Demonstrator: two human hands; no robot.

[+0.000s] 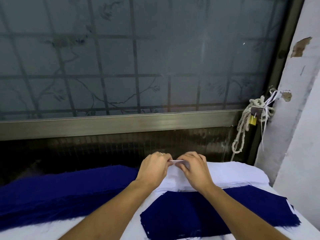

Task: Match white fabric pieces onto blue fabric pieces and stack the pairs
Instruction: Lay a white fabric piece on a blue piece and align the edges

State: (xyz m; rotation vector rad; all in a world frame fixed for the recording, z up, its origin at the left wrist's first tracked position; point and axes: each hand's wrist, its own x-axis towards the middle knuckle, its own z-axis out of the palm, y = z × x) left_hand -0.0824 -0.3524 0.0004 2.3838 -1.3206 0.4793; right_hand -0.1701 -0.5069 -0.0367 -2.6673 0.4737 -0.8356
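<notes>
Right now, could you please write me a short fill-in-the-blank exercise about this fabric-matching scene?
1. The left hand and right hand both pinch a fabric piece whose colour is ____.
2. The blue fabric heap lies on the person's ____ side.
3. The brass padlock hangs among knotted ____.
4. One finger of the left hand wears a ____.

Missing words: white; left; rope; ring

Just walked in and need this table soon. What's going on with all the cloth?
A person is pairing fabric by hand. The left hand and right hand both pinch the far edge of the top white piece on the white pile. A blue piece lies flat nearer the person, between the forearms. A thick blue stack sits to the left. No white lies on that blue piece yet.
</notes>
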